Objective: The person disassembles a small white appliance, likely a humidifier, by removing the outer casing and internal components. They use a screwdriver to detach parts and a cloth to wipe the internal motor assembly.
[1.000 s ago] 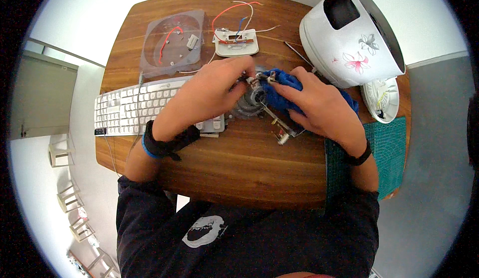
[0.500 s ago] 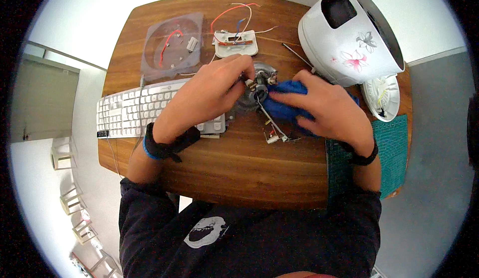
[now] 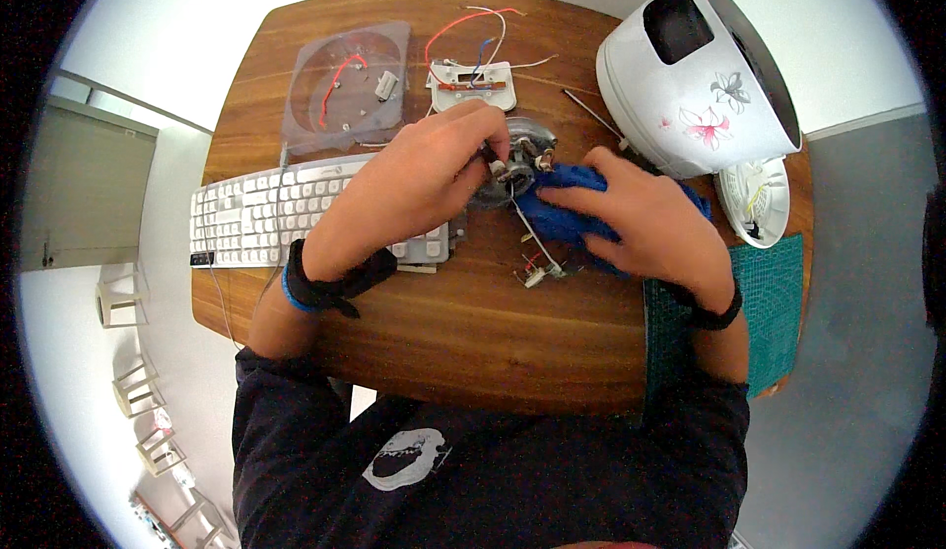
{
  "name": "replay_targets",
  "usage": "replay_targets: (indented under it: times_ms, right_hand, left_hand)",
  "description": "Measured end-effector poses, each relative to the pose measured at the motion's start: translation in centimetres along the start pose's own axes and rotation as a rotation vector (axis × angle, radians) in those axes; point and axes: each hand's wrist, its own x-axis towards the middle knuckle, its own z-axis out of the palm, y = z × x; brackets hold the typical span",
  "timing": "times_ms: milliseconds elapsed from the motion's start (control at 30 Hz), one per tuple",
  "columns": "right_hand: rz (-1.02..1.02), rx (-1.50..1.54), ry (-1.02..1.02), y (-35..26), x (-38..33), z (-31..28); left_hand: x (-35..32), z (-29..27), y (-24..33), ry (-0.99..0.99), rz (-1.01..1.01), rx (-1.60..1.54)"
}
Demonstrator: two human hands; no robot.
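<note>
Pinching a small fitting on top of the metal disc (image 3: 522, 155), your left hand (image 3: 424, 179) closes its fingertips on the part while your right hand (image 3: 645, 219) presses a blue cloth (image 3: 557, 209) flat against the disc's side, fingers spread over the cloth rather than curled around it. That split looks deliberate: one hand steadies and pads the piece so the other can work the fitting without the disc sliding on the wood. The disc sits near the middle of the table (image 3: 473, 342), a little toward its far edge, with thin wires and a small connector (image 3: 537, 273) trailing from it toward you.

Your left forearm lies across the white keyboard (image 3: 266, 219) at the table's left edge. At the far edge rest a clear lid (image 3: 340, 86) carrying a red wire and a small clip, and a white plate (image 3: 471, 86) with red, blue and white wires. The white cooker (image 3: 700, 71) lies tipped on its side at the far right corner, its dark window facing up; what is inside cannot be seen. A small white cup (image 3: 754, 199) beside it holds a yellowish wire. A green mat (image 3: 778, 303) covers the right edge.
</note>
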Motion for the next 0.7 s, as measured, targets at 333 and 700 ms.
replay_targets:
  times_ms: [333, 700]
  right_hand:
    - [0.002, -0.045, -0.022, -0.1, 0.0, 0.4]
    - [0.179, 0.039, 0.207, 0.1, -0.1, -0.6]
  left_hand:
    - [0.3, -0.8, 0.7, -0.076, -0.039, -0.011]
    - [0.8, -1.2, 1.7, 0.014, -0.116, -0.132]
